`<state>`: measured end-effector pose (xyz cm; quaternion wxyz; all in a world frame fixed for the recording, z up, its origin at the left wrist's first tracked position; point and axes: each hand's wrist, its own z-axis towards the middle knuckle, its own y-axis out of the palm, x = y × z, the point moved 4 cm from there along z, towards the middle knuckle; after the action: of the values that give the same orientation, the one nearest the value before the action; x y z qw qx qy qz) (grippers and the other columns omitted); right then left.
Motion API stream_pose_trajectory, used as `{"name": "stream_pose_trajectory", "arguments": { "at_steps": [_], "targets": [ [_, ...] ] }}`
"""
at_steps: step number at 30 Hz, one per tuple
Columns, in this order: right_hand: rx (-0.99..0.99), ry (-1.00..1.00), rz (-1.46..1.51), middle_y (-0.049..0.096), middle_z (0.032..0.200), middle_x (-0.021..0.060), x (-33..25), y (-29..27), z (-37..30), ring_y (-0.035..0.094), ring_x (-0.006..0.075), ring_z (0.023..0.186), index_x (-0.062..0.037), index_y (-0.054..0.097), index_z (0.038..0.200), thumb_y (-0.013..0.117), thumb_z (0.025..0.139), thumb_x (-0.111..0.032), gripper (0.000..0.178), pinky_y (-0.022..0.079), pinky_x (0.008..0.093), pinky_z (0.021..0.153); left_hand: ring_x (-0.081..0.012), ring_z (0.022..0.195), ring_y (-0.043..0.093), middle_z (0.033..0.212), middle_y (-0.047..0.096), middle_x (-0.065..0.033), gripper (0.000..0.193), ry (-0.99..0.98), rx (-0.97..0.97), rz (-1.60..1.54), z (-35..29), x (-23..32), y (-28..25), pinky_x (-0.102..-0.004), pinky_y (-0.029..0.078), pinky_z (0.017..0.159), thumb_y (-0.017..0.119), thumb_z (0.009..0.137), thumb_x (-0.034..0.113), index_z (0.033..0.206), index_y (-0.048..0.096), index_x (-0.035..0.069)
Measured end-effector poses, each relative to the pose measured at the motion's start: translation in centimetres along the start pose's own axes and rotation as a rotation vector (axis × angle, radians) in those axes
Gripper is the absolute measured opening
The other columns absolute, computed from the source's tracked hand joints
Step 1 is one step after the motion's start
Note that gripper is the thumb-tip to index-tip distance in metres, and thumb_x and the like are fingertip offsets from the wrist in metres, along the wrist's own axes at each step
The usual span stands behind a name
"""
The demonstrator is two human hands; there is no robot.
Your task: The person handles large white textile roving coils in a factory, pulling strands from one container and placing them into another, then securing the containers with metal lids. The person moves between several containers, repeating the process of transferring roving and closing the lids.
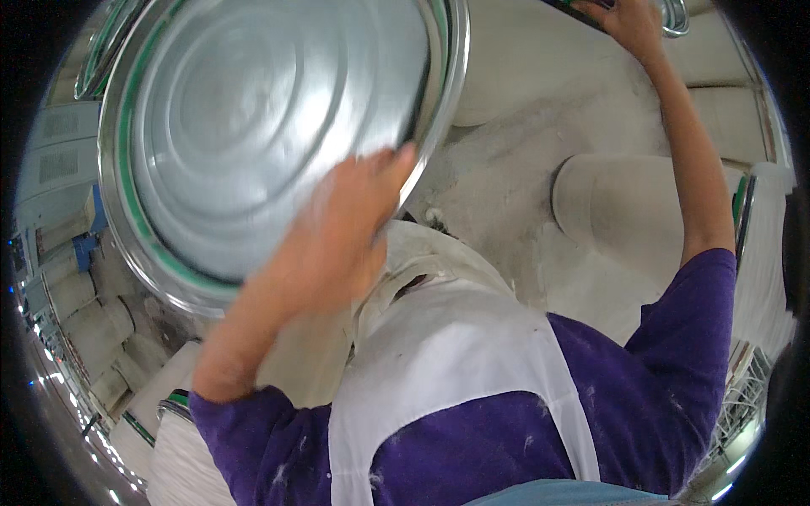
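A large round can (245, 110) with a shiny metal plate ringed by ridges, a green band and a bright metal rim fills the upper left. My left hand (342, 223), somewhat blurred, has its fingers curled over the near right edge of this rim. Stretched far forward at the upper right, my right hand (629, 25) grips the dark edge of another can. A piece of curved shiny metal rim (675, 17) shows beside it. The top edge of the picture cuts off most of that second can.
A pale cylindrical can (620, 202) lies or stands right of the middle, on the dusty floor (506, 160). At the right edge is a white can with a green-banded rim (742, 211). Another green-rimmed can (181, 438) holds white fibre at lower left. Grey machine cabinets (59, 160) line the left.
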<state>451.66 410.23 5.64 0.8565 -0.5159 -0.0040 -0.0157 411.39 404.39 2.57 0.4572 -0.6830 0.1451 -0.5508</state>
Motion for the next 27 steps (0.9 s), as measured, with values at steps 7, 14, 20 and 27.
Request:
{"name": "stream_pose_trajectory", "arguments": {
  "at_steps": [7,14,20,27],
  "targets": [
    [-0.022,0.057,0.037,0.067,0.080,0.0154,3.8,2.7,5.8,0.065,0.0336,0.077,-0.0050,0.067,0.093,0.082,0.068,-0.030,0.038,0.050,0.0417,0.070,-0.0234,0.126,0.051,0.132,0.059,-0.0115,0.072,-0.080,0.143,-0.031,16.3,-14.4,-12.7,-0.0358,0.034,0.111,0.065,0.069,0.006,0.140,0.053,0.011],
    [-0.049,0.043,-0.108,0.070,0.085,0.0093,10.4,4.0,12.6,0.067,0.0292,0.074,-0.0122,0.067,0.102,0.078,0.076,-0.045,0.044,0.050,0.0412,0.067,-0.0325,0.122,0.054,0.131,0.058,-0.0186,0.069,0.184,0.099,0.039,28.0,-16.2,-19.2,-0.0398,0.038,0.107,0.061,0.068,0.006,0.136,0.051,0.003],
    [-0.013,0.015,-0.073,0.063,0.074,0.0077,13.6,3.9,20.1,0.063,0.0258,0.067,-0.0084,0.065,0.090,0.084,0.070,-0.033,0.037,0.047,0.0354,0.060,-0.0383,0.126,0.051,0.138,0.052,-0.0201,0.076,0.265,-0.021,0.015,36.5,-18.9,-25.7,-0.0439,0.037,0.108,0.061,0.066,0.007,0.140,0.047,0.004],
    [-0.047,0.132,-0.093,0.064,0.076,0.0067,22.6,1.7,26.7,0.063,0.0265,0.070,-0.0091,0.064,0.089,0.082,0.070,-0.030,0.034,0.046,0.0370,0.063,-0.0361,0.119,0.055,0.133,0.057,-0.0167,0.075,0.255,-0.154,-0.010,49.5,-18.3,-30.6,-0.0434,0.043,0.101,0.062,0.066,0.005,0.139,0.049,0.005]
  ]
}}
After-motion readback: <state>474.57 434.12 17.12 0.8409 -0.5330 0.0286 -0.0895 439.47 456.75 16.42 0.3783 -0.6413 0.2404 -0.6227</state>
